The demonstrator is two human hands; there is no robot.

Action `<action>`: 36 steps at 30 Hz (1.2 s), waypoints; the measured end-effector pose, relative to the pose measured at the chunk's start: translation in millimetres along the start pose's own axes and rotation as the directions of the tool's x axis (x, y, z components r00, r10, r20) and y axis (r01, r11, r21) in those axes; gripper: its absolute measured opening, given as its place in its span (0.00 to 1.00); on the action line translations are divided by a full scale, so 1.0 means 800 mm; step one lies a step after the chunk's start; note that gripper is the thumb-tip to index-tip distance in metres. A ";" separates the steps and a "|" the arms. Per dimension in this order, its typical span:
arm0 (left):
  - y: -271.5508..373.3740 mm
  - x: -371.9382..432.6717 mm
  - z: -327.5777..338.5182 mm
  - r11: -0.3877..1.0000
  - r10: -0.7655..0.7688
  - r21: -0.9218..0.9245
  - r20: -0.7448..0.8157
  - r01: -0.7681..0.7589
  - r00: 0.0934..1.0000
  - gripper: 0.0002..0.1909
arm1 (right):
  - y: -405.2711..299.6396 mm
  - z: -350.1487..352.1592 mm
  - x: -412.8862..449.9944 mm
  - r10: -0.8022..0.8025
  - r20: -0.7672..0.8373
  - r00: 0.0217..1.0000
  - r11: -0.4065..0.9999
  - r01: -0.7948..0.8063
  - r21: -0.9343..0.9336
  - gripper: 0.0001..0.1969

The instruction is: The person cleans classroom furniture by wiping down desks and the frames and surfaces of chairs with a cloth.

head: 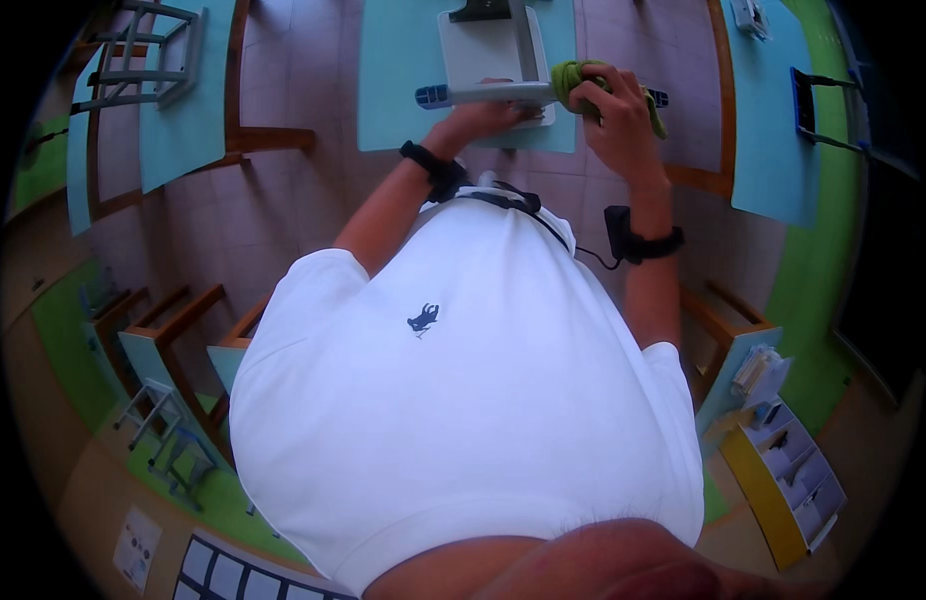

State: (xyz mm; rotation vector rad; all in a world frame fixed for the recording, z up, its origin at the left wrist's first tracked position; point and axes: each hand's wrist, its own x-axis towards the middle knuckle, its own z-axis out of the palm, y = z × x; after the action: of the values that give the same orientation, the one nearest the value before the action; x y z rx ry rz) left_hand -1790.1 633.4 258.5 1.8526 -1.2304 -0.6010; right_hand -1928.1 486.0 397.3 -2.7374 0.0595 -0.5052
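A stool (474, 93) with a grey metal frame and dark blue end caps lies upturned on a light blue table (399, 67), its pale seat (478, 52) against the tabletop. My right hand (619, 112) grips a green cloth (575, 79) wrapped around the right part of the stool's foot bar. Partly behind that bar, my left hand (489, 118) holds the stool close to the seat's near edge; some of its fingers are hidden. Black bands circle both wrists.
More blue tables with wooden frames stand left (182, 142) and right (770, 150). An upturned stool (144, 75) sits on the left one. Behind me are other stools (152, 409), a stack of papers (759, 371) and a yellow-sided compartment shelf (763, 491). A cable hangs near my right wrist.
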 end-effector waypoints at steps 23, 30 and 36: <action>-0.031 0.006 0.011 0.990 0.139 -0.001 -0.063 -0.139 0.988 0.17 | -0.078 0.046 0.011 0.211 -0.111 0.971 0.961 -0.226 -0.156 0.12; -0.063 -0.018 0.032 0.887 0.160 -0.406 -0.179 -0.221 0.971 0.17 | -0.080 0.051 0.011 0.137 -0.092 0.986 0.988 -0.142 -0.057 0.10; -0.014 0.004 -0.007 0.993 0.119 -0.020 -0.029 -0.119 0.993 0.18 | -0.047 0.017 -0.006 0.372 -0.070 0.926 0.915 -0.379 -0.136 0.13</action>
State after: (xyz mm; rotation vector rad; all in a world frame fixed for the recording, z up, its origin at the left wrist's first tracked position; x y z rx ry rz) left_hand -1778.5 634.9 252.6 1.7507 -1.3007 -0.5190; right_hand -1928.5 526.5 396.7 -2.7561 0.6460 -0.4616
